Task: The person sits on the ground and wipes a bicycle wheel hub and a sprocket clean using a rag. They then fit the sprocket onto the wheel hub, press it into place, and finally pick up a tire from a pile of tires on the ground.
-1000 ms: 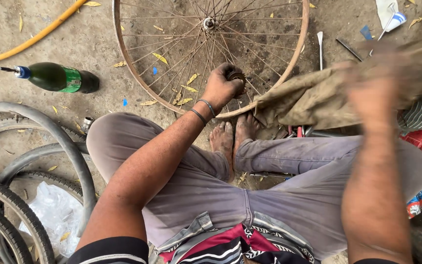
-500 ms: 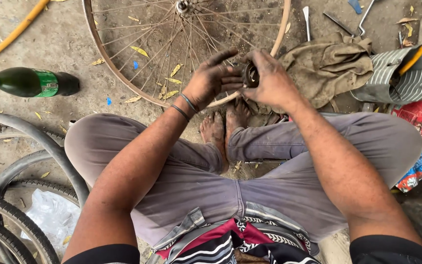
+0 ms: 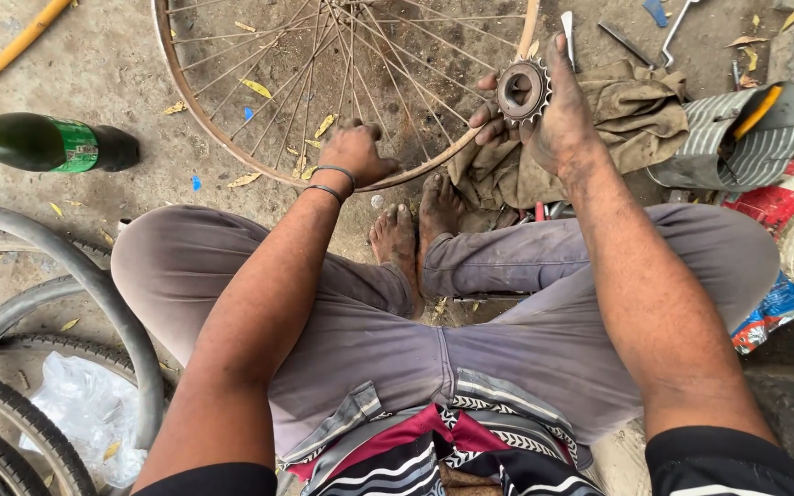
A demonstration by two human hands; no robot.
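Observation:
I sit cross-legged on the ground with a spoked bicycle wheel (image 3: 232, 152) lying flat in front of my bare feet. My left hand (image 3: 353, 152) grips the near rim of that wheel, two dark bangles on its wrist. My right hand (image 3: 544, 106) is raised over the wheel's right edge and holds a greasy toothed sprocket (image 3: 522, 90) between thumb and fingers, its centre hole facing up. A dirty brown rag (image 3: 636, 110) lies just beyond and under that hand.
A dark green glass bottle (image 3: 43, 142) lies on the left. Black tyres (image 3: 57, 276) and a crumpled plastic bag (image 3: 85, 413) are at lower left. Striped cloth (image 3: 737, 142), metal tools (image 3: 627, 41) and colourful wrappers (image 3: 769, 308) crowd the right. A yellow hose (image 3: 11, 50) crosses top left.
My right hand came in from the rag, met the left at the rim, then lifted away to the right holding the sprocket. My left hand slid left along the rim.

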